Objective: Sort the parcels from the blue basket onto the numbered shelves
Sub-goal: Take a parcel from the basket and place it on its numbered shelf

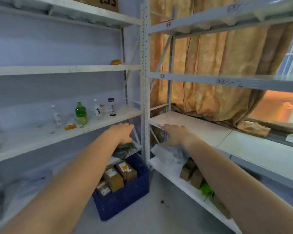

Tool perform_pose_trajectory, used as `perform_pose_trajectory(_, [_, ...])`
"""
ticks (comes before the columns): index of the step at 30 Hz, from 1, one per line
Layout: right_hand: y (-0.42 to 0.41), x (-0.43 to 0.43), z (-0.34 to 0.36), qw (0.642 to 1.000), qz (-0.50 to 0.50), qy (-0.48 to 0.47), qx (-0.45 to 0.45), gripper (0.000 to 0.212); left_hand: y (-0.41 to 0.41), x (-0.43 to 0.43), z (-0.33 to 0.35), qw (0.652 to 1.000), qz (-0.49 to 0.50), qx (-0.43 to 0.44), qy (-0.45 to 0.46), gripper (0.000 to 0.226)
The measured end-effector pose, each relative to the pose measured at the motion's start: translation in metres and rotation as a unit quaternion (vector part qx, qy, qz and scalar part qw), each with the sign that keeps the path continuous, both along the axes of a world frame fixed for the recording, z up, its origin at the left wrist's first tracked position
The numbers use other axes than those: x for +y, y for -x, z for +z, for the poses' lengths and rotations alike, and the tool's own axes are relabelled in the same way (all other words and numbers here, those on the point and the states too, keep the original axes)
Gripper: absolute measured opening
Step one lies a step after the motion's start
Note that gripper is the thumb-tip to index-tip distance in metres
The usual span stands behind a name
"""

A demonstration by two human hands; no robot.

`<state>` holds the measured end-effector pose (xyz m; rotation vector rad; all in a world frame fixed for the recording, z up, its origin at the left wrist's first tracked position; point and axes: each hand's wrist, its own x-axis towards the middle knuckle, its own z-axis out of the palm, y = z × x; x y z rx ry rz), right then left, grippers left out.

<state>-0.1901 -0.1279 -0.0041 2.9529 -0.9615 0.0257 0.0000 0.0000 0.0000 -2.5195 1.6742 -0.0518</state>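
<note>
A blue basket (130, 198) stands on the floor in the corner between two white shelf racks and holds several brown cardboard parcels (113, 179). My left hand (123, 133) reaches out above the basket and grips a dark green soft parcel (125, 149) that hangs under its fingers. My right hand (175, 134) is stretched beside it, palm down, holding a clear whitish plastic bag parcel (167, 153) that droops below it, in front of the right rack's shelf (184, 122). Handwritten number labels (233, 83) mark the shelf edges.
On the left rack's middle shelf (41, 137) stand a green bottle (81, 113), clear bottles and a small orange box (70, 127). The right rack's bottom shelf (176, 178) carries brown boxes (191, 173) and a green item (206, 189). An orange curtain (210, 68) hangs behind.
</note>
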Motion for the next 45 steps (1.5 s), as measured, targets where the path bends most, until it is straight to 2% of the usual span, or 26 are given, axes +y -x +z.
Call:
perform_pose_trajectory(5, [-0.073,0.007,-0.057,0.997,0.022,-0.056,0.050,0.075,-0.065,0.018,-0.052,0.992,0.039,0.075,-0.093,0.052])
perform_pose_trajectory(9, [-0.146,0.010,-0.094,0.993,0.030,-0.080,0.085,0.068,-0.135,0.037,-0.081,0.987,0.085,0.066,-0.122,0.050])
perform_pose_trajectory(13, [-0.214,0.015,-0.113,0.988,0.038,-0.138,0.061,0.064,-0.192,0.041,-0.101,0.986,0.093,0.054,-0.126,0.055])
perform_pose_trajectory(20, [-0.294,0.002,-0.155,0.980,0.040,-0.157,0.114,0.072,-0.250,0.009,-0.154,0.985,0.067,0.085,-0.134,0.047])
perform_pose_trajectory(27, [-0.380,-0.050,-0.192,0.973,0.035,-0.190,0.129,0.069,-0.314,-0.052,-0.204,0.986,0.070,0.095,-0.116,0.036])
perform_pose_trajectory(32, [-0.441,-0.104,-0.244,0.968,0.047,-0.209,0.130,0.063,-0.363,-0.108,-0.248,0.985,0.099,0.104,-0.100,0.043])
perform_pose_trajectory(35, [-0.471,-0.146,-0.280,0.960,0.048,-0.234,0.148,0.051,-0.392,-0.142,-0.292,0.967,0.144,0.163,-0.135,0.040])
perform_pose_trajectory(38, [-0.498,-0.181,-0.326,0.950,0.039,-0.251,0.181,0.046,-0.411,-0.168,-0.346,0.930,0.207,0.252,-0.168,0.036])
perform_pose_trajectory(41, [-0.527,-0.205,-0.388,0.940,0.006,-0.282,0.193,0.040,-0.428,-0.182,-0.413,0.903,0.217,0.317,-0.194,0.024])
perform_pose_trajectory(42, [-0.535,-0.210,-0.408,0.936,-0.006,-0.297,0.191,0.041,-0.434,-0.185,-0.436,0.889,0.234,0.342,-0.194,0.018])
perform_pose_trajectory(45, [-0.561,-0.219,-0.479,0.924,-0.016,-0.334,0.188,0.053,-0.449,-0.189,-0.508,0.844,0.306,0.402,-0.179,0.022])
